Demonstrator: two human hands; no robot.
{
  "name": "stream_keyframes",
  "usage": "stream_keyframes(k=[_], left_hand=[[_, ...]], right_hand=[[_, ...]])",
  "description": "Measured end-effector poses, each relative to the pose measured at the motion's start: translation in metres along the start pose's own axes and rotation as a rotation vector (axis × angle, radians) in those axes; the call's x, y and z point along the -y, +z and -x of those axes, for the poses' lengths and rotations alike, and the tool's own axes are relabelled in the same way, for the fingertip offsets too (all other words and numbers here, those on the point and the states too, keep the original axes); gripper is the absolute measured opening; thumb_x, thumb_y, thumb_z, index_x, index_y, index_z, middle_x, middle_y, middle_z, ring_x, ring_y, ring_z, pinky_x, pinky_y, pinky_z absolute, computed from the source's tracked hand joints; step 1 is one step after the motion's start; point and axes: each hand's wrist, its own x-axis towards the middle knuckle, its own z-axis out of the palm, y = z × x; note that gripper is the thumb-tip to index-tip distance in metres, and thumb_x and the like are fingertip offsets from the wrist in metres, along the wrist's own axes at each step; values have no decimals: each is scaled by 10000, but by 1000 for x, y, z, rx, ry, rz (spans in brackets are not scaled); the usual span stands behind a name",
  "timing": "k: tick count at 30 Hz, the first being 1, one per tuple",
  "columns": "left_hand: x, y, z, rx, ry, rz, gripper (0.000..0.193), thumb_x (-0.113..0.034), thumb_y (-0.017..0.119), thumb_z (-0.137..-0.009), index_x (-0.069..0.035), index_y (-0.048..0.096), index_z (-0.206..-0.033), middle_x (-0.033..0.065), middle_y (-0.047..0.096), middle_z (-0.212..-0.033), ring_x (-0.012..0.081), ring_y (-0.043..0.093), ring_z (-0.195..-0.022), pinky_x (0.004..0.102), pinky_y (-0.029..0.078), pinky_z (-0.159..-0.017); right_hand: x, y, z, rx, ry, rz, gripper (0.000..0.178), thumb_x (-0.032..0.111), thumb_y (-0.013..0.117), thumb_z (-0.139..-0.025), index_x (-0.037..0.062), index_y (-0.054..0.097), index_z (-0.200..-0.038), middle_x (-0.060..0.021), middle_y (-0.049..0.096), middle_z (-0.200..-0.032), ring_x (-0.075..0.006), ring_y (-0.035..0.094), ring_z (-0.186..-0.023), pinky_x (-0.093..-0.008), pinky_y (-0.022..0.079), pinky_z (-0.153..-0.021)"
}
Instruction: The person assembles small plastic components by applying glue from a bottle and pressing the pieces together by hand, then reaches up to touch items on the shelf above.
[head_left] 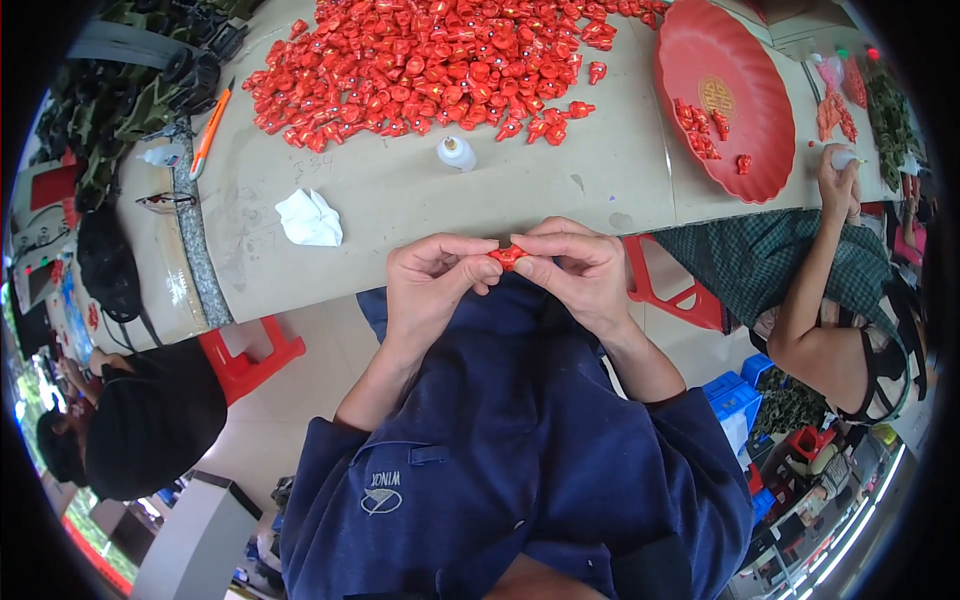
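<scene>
Between the fingertips of both hands is a small red plastic piece [508, 257], held just off the near edge of the table. My left hand [437, 280] pinches its left end with thumb and forefinger. On the other end, my right hand [578, 268] closes thumb and forefinger the same way. Straight ahead, a large heap of similar red pieces [430, 70] covers the far part of the table. A small white bottle [456, 153] with a nozzle stands between the heap and my hands. A crumpled white tissue [309, 218] lies to the left.
A red scalloped tray [765, 110] at the right holds several red pieces. An orange cutter knife [211, 130] lies at the left by another small bottle [162, 155]. Co-workers sit on both sides; the right one's hand [840, 185] holds a bottle. Red stools [250, 358] stand below the table [380, 205].
</scene>
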Motion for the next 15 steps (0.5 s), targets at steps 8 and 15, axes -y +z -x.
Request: stream_keyframes(k=[8, 15], left_hand=[[0, -1, 1, -21, -35, 41, 127, 15, 619, -771, 38, 621, -895, 111, 635, -743, 119, 598, -621, 199, 488, -528], [2, -2, 1, -48, -95, 89, 132, 5, 618, -774, 45, 617, -899, 114, 636, -741, 127, 602, -614, 204, 489, -521]], right_hand=[[-2, 2, 1, -1, 37, -63, 217, -42, 632, -745, 15, 648, -954, -53, 612, -833, -47, 487, -655, -182, 367, -564], [-7, 5, 3, -41, 97, -138, 211, -29, 636, -751, 11, 644, -958, -51, 611, -837, -39, 479, -659, -179, 359, -559]])
